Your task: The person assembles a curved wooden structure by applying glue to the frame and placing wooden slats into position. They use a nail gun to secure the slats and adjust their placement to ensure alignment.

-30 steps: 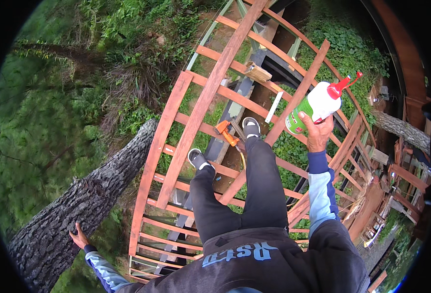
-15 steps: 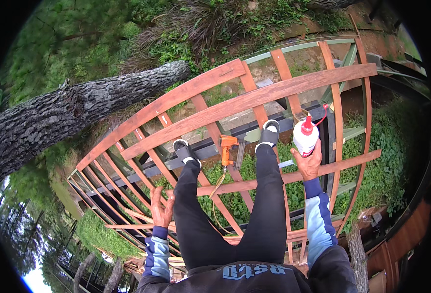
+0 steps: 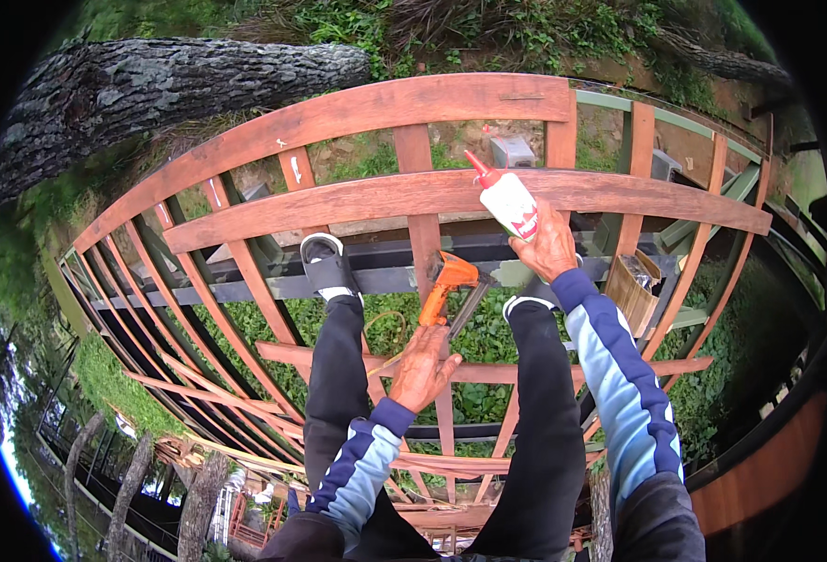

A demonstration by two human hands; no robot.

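Note:
My right hand (image 3: 546, 245) is wrapped round a white glue bottle (image 3: 507, 203) with a red nozzle. The bottle is tilted up and to the left, above a long reddish-brown plank (image 3: 357, 203). My left hand (image 3: 421, 368) has its fingers stretched forward, at the lower end of an orange nail gun (image 3: 451, 274). Whether the fingertips touch the gun cannot be made out. The nail gun rests on the wooden frame between my feet, and a yellowish hose (image 3: 385, 365) runs from it. White streaks of glue (image 3: 295, 169) mark some crosspieces on the left.
Another plank (image 3: 339, 111) lies along the far side. Crosspieces (image 3: 264, 293) leave gaps over green plants, and a dark beam (image 3: 376, 277) passes under my feet. An open cardboard box (image 3: 631, 292) sits at the right. A thick tree trunk (image 3: 189, 89) reaches in at upper left.
My right hand has carried the glue bottle forward and left, tilting it. My left hand has come from beside my left thigh to the nail gun. The view has shifted.

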